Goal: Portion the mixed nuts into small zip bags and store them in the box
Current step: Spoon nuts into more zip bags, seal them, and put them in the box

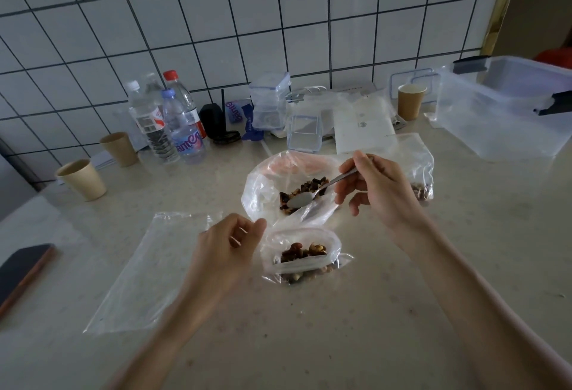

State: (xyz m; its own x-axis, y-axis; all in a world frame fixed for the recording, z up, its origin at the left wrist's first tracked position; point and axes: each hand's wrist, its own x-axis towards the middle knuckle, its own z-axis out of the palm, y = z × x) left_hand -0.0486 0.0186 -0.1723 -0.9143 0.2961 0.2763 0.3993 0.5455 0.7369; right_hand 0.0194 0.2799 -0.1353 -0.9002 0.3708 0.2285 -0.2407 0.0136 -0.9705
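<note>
Setting: a pale countertop [402, 312] seen from above, against a white tiled wall.
Right hand: the right hand [376, 188] pinches the handle of a metal spoon [312, 193], whose bowl rests in the mixed nuts [305, 191] inside a large open plastic bag [263, 191].
Left hand: the left hand [227, 244] has its fingers curled, pinching the rim of a small zip bag [301, 258] just in front of the large bag; this small bag stands open with nuts in it.
Other bags: an empty zip bag [148, 269] lies flat to the left; another bag [418, 166] holding nuts lies behind the right hand.
Box: a clear storage box [501, 117] stands open at the far right.
Clutter: water bottles [173, 120] and paper cups [83, 179] stand along the wall.
</note>
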